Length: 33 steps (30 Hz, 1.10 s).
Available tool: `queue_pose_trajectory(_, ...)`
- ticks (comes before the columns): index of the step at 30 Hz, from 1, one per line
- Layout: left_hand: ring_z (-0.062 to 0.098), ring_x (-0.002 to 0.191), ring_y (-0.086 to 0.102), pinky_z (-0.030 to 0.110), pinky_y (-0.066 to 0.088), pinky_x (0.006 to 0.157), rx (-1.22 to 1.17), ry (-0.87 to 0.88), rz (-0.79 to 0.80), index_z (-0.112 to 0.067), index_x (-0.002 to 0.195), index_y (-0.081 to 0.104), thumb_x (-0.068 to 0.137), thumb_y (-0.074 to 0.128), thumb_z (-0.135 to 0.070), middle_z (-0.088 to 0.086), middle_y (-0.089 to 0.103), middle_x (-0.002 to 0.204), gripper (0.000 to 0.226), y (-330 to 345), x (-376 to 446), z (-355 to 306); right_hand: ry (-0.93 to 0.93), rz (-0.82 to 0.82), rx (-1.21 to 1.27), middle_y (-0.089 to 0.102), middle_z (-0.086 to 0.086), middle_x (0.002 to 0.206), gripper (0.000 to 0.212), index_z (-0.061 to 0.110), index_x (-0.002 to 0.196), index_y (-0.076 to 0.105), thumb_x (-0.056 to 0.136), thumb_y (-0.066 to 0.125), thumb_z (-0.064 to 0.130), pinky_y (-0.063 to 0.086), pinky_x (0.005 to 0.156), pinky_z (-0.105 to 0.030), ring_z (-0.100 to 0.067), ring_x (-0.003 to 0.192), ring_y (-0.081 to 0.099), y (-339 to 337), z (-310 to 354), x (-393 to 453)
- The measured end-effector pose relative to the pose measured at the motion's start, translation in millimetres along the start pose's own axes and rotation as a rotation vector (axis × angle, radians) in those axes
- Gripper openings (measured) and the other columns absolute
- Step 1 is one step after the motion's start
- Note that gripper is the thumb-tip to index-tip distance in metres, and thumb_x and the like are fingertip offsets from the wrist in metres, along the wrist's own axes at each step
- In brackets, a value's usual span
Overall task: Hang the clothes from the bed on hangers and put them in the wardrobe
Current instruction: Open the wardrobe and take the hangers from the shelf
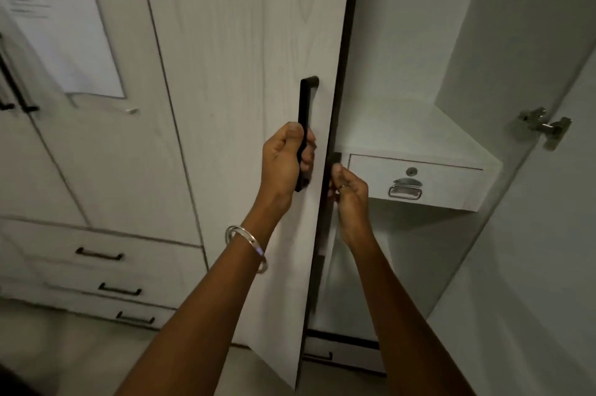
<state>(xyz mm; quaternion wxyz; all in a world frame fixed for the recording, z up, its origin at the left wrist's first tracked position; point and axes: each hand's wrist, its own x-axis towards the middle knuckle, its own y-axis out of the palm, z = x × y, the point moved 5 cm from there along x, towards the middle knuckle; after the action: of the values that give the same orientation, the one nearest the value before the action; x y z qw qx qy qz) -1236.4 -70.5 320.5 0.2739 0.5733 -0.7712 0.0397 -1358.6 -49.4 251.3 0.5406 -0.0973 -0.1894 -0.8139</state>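
1. At the wardrobe (403,40), your left hand (285,158) grips the black bar handle (304,131) of the left door (245,105) — fingers curled round its lower half.
2. Your right hand (350,192) pinches the door's dark edge just beside it, with a ring on one finger.
3. Your left wrist wears a silver bangle (246,247).
4. Inside, a small drawer (416,179) with a metal pull sits under a shelf — the right door (532,202) stands open on its hinge (545,127).
5. No clothes or hangers are in view.

Paper sheet (61,18) on wardrobe door (106,124): printed lines present, too blurred to read. No other text.
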Motion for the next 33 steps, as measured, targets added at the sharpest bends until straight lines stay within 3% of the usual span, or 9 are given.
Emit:
queue_pose_trajectory(3, 0.011, 0.045, 0.036, 0.024, 0.033, 0.045, -0.011, 0.027, -0.069, -0.011, 0.077, 0.054, 0.102, 0.034, -0.029, -0.002, 0.043, 0.053, 0.036, -18.3, -28.2, -17.7, 0.02, 0.079, 0.08, 0.07, 0.003, 0.092, 0.022, 0.019, 0.096, 0.067, 0.099, 0.046, 0.016, 0.052, 0.077, -0.023, -0.012, 0.089, 0.066, 20.3, 4.4, -26.8)
queue_pose_trajectory(8, 0.006, 0.043, 0.03, 0.018, 0.025, 0.04, 0.019, 0.062, -0.263, -0.014, 0.071, 0.051, 0.102, 0.032, -0.034, -0.008, 0.038, 0.049, 0.041, -62.2, -72.7, -48.5, 0.022, 0.31, 0.119, 0.07, 0.012, 0.091, 0.024, 0.025, 0.101, 0.062, 0.101, 0.041, 0.013, 0.052, 0.082, -0.027, -0.006, 0.089, 0.064, 77.1, 9.6, -74.3)
queue_pose_trajectory(11, 0.005, 0.042, 0.029, 0.018, 0.024, 0.04, 0.12, 0.122, -0.38, -0.015, 0.07, 0.049, 0.102, 0.028, -0.037, -0.008, 0.036, 0.048, 0.045, -95.2, -96.1, -72.4, -0.014, 0.399, 0.097, 0.067, 0.015, 0.083, 0.025, 0.025, 0.109, 0.057, 0.1, 0.041, 0.008, 0.051, 0.062, -0.019, 0.0, 0.072, 0.062, 112.8, 12.6, -99.9)
queue_pose_trajectory(15, 0.013, 0.047, 0.038, 0.023, 0.032, 0.043, 0.299, 0.206, -0.531, -0.015, 0.073, 0.05, 0.103, 0.025, -0.035, 0.004, 0.041, 0.058, 0.044, -146.5, -122.6, -98.9, -0.115, 0.467, 0.002, 0.056, -0.007, 0.064, 0.026, 0.033, 0.119, 0.053, 0.095, 0.046, 0.027, 0.043, 0.049, -0.037, -0.021, 0.054, 0.049, 163.8, 8.5, -133.5)
queue_pose_trajectory(18, 0.019, 0.061, 0.053, 0.031, 0.046, 0.057, 0.427, 0.201, -0.611, -0.011, 0.08, 0.056, 0.102, 0.025, -0.038, 0.006, 0.054, 0.068, 0.046, -182.4, -129.9, -106.9, -0.179, 0.502, -0.033, 0.058, -0.014, 0.064, 0.029, 0.04, 0.123, 0.047, 0.098, 0.048, 0.026, 0.051, 0.057, -0.043, -0.023, 0.056, 0.055, 189.1, 5.2, -148.7)
queue_pose_trajectory(22, 0.016, 0.066, 0.055, 0.029, 0.049, 0.062, 0.445, 0.148, -0.607, -0.014, 0.084, 0.057, 0.102, 0.023, -0.042, 0.0, 0.056, 0.071, 0.047, -237.2, -136.7, -122.6, -0.189, 0.612, -0.011, 0.061, -0.013, 0.066, 0.043, 0.029, 0.137, 0.038, 0.097, 0.053, 0.022, 0.052, 0.065, -0.021, -0.011, 0.061, 0.059, 233.7, -5.5, -165.7)
queue_pose_trajectory(26, 0.02, 0.072, 0.054, 0.031, 0.05, 0.066, 0.402, 0.057, -0.666, -0.019, 0.081, 0.057, 0.1, 0.027, -0.047, 0.005, 0.056, 0.078, 0.045, -285.6, -130.6, -142.0, -0.207, 0.676, -0.02, 0.06, -0.012, 0.067, 0.056, 0.039, 0.14, 0.028, 0.096, 0.056, 0.023, 0.057, 0.073, -0.032, -0.022, 0.067, 0.061, 284.1, -16.8, -171.8)
queue_pose_trajectory(29, 0.014, 0.06, 0.051, 0.027, 0.045, 0.059, 0.366, 0.014, -0.707, -0.017, 0.076, 0.056, 0.1, 0.032, -0.046, 0.001, 0.054, 0.068, 0.045, -314.5, -131.7, -146.7, -0.223, 0.713, -0.059, 0.059, -0.016, 0.069, 0.064, 0.041, 0.144, 0.021, 0.095, 0.057, 0.02, 0.057, 0.077, -0.041, -0.031, 0.068, 0.06, 311.9, -29.0, -175.9)
queue_pose_trajectory(33, 0.008, 0.047, 0.047, 0.022, 0.042, 0.051, 0.297, -0.006, -0.795, -0.016, 0.068, 0.054, 0.099, 0.038, -0.044, -0.006, 0.051, 0.054, 0.045, -345.0, -135.1, -156.7, -0.247, 0.751, -0.112, 0.061, -0.011, 0.07, 0.072, 0.041, 0.146, 0.019, 0.093, 0.058, 0.012, 0.054, 0.089, -0.038, -0.025, 0.069, 0.062, 340.0, -35.1, -179.3)
